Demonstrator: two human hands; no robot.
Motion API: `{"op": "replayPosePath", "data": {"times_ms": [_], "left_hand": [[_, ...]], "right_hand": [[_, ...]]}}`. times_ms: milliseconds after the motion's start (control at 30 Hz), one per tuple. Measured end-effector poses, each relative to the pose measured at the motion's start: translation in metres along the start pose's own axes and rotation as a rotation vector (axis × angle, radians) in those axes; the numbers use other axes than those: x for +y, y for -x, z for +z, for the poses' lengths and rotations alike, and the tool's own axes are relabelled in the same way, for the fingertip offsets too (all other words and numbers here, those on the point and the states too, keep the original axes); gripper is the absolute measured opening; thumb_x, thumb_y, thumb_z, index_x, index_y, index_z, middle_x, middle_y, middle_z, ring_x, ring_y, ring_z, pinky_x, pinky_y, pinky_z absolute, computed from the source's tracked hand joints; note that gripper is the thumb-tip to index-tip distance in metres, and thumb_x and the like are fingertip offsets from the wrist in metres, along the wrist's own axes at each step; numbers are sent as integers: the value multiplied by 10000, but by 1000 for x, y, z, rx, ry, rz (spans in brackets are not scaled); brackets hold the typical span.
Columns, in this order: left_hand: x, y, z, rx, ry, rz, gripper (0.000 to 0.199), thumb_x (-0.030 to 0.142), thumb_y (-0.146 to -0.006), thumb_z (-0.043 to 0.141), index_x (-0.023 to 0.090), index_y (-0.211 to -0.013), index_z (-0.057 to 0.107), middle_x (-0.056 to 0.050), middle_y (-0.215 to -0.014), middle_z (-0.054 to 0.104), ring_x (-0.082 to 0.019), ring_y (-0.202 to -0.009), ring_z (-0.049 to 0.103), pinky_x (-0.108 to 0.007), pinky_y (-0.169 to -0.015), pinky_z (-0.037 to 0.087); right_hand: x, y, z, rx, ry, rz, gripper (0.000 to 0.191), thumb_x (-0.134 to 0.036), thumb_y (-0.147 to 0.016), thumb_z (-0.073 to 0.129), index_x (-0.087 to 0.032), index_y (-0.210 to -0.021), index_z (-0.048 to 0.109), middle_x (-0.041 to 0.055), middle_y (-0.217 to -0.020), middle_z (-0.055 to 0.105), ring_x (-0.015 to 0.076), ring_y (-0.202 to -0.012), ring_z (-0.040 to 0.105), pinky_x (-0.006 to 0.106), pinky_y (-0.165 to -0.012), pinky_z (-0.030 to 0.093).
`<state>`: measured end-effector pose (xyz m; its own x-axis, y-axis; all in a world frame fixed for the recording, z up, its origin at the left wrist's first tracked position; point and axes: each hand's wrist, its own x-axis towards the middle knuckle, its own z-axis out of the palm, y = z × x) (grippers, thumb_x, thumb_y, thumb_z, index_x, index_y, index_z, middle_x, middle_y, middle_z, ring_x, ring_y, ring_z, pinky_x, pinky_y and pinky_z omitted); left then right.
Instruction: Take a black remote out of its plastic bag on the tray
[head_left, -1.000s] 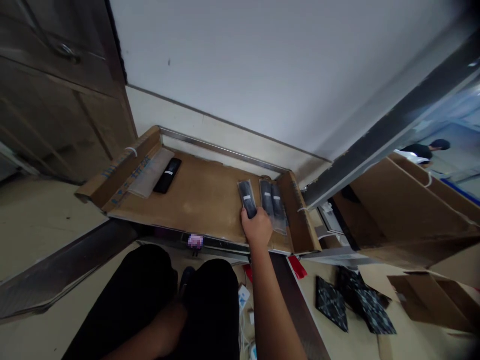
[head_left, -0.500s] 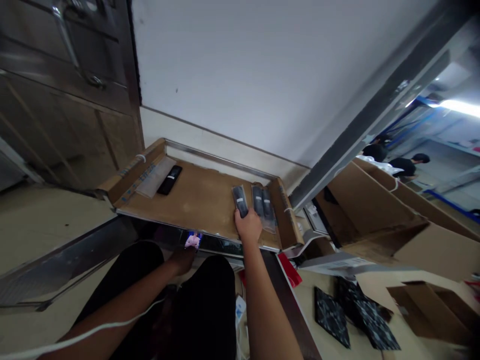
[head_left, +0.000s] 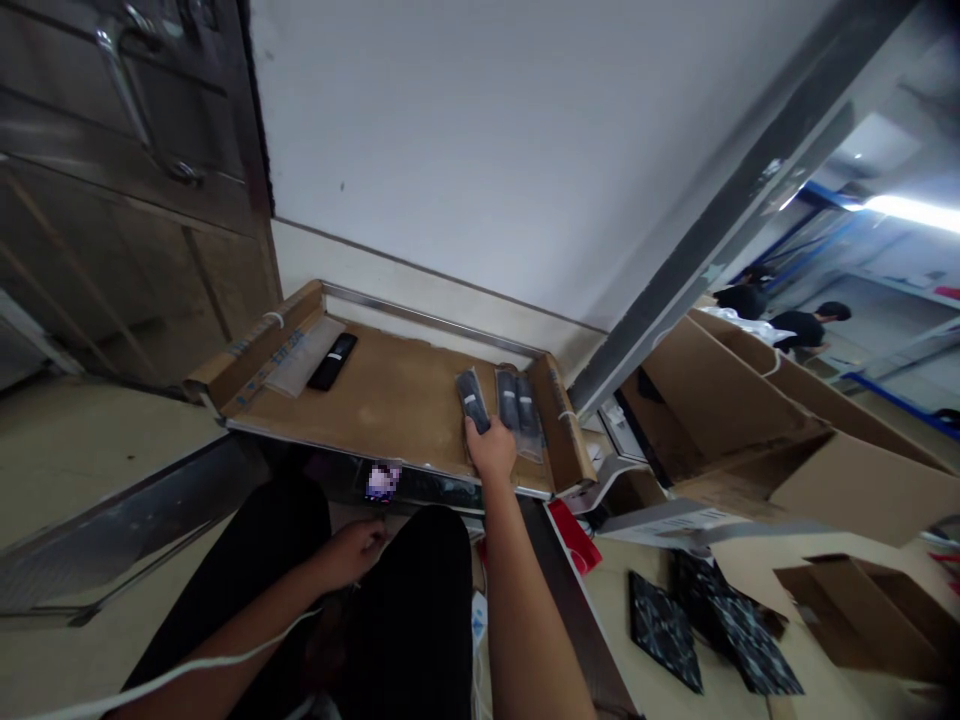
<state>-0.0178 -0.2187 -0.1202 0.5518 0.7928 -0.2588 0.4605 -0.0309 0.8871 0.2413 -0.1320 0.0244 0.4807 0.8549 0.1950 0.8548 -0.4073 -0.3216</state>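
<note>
The bagged black remote [head_left: 472, 399] lies on the cardboard tray [head_left: 390, 395], toward its right end, and the right hand [head_left: 491, 450] is closed over its near end, fingers wrapped round the plastic sleeve. A second ago that same hand gripped the same remote in much the same spot; what has altered is slight: the remote now sits a touch nearer the two other bagged remotes [head_left: 517, 410] that lie side by side just beside the tray's right wall, with only a narrow strip of cardboard between them. So it looks as if this one is being lined up as a third in that row, though the hand has not let go.

The bigger change is lower down. The left hand [head_left: 352, 550] has come into sight over the dark trousers, having been up by the small lit screen [head_left: 384, 480] at the tray's front edge half a second back; it is now drawn away from it, loosely curled. Whether it pinches the white cable [head_left: 187, 670] that runs along the forearm I cannot tell, the view there being dim.

Farther off, a lone unbagged remote [head_left: 334, 361] rests at the tray's left end beside an empty clear bag [head_left: 300, 358]. To the right stand open cartons [head_left: 757, 420], and dark patterned panels [head_left: 705, 620] lie on the floor.
</note>
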Motion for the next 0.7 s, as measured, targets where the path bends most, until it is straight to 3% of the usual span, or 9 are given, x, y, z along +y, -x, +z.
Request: {"op": "replayPosePath", "data": {"times_ms": [100,400,500,700], "left_hand": [[9,25,-5,37,22,30,334,436,-885,461,162,-902,651,-29,-784,634,-167,-697,547,-274,-679,408],[19,68,-65,326,365,-9,436,601,-831,556,179,-892,643,-24,-814,628,-148,-661,545,-259,-635,442],[20,70,-66,332,385,-5,451,617,-804,590,175,-870,649,-17,-775,622,-145,-654,541,-258,-643,443],[20,61,-52,302,390,-26,506,664,-763,603,169,-850,656,-36,-807,656,-152,-661,549,-271,-640,453]], "right_hand": [[7,-1,-3,-45,-94,23,482,-595,-897,481,-168,-976,691,134,-887,735,266,-851,692,292,-710,456],[10,-1,1,-3,-209,54,467,-572,-901,474,-173,-982,703,131,-893,735,267,-862,685,284,-711,462],[9,0,2,27,-202,56,456,-567,-897,479,-176,-960,705,130,-875,732,269,-837,682,290,-705,462],[7,1,4,74,-255,68,386,-515,-873,539,-180,-986,693,106,-890,734,246,-848,676,282,-739,453]]}}
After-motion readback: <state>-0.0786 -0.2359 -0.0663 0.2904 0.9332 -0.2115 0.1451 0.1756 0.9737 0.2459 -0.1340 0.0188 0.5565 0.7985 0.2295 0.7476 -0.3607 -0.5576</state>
